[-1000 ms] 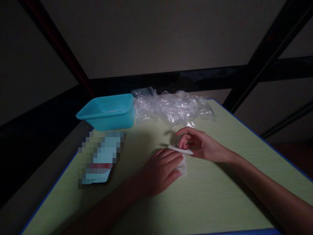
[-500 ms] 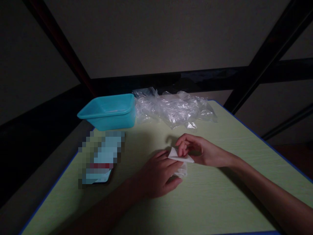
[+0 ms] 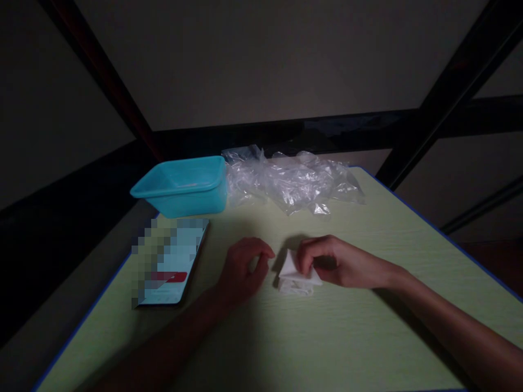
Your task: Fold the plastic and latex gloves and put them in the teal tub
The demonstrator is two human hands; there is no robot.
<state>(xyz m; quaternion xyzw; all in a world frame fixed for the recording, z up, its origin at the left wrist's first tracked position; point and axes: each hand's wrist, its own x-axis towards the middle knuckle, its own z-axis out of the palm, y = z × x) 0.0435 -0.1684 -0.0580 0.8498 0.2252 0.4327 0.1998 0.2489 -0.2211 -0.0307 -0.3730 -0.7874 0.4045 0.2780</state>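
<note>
A small folded white cloth or tissue [image 3: 295, 283] lies on the pale green table [image 3: 327, 337], in front of me. Curled fingers of my right hand [image 3: 333, 261] press on its upper flap from the right, gripping or pinching it there. Just left of the cloth, and apart from it, is my left hand [image 3: 245, 267]. Its thumb and fingers are bent with a gap between their tips, and nothing shows between them.
A phone [image 3: 180, 261] with a lit, partly pixelated screen lies at the left. Behind it stands a turquoise plastic basin [image 3: 188, 201]. Crumpled clear plastic bags [image 3: 294, 182] spread along the table's back edge.
My left hand has come off the white cloth and moved left, its fingers now curled. My right hand has lowered onto the cloth, whose raised flap now lies lower.
</note>
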